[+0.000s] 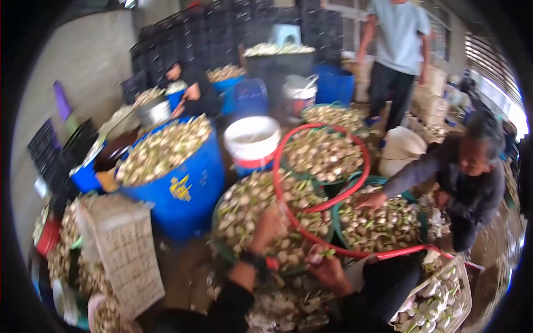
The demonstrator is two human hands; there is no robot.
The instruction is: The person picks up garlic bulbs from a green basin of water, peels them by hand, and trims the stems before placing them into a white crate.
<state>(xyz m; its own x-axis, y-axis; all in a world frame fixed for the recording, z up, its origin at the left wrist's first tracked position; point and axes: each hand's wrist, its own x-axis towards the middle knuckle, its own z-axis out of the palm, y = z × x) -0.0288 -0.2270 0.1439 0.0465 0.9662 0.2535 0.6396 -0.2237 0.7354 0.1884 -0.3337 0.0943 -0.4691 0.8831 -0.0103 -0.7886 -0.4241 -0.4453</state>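
Observation:
My left hand point(269, 226), blurred, reaches over a green tub of garlic bulbs point(239, 208); its fingers are smeared, and I cannot make out what they hold. A dark band circles that wrist. At the tub's near right edge, my right hand point(328, 272) is closed on a garlic bulb point(317, 254) with a pinkish skin and a bit of green stem. Something small and red shows between the two hands. A red hose point(276, 177) loops across the tub and runs off to the right, behind my right hand.
A co-worker point(472, 172) reaches into another garlic tub point(383, 222) on the right. One person point(397, 50) stands behind; another point(194, 91) sits at the back left. Around me are a blue barrel point(194, 194), a white bucket point(252, 139), an upright crate point(130, 250) and a garlic-filled crate point(466, 288).

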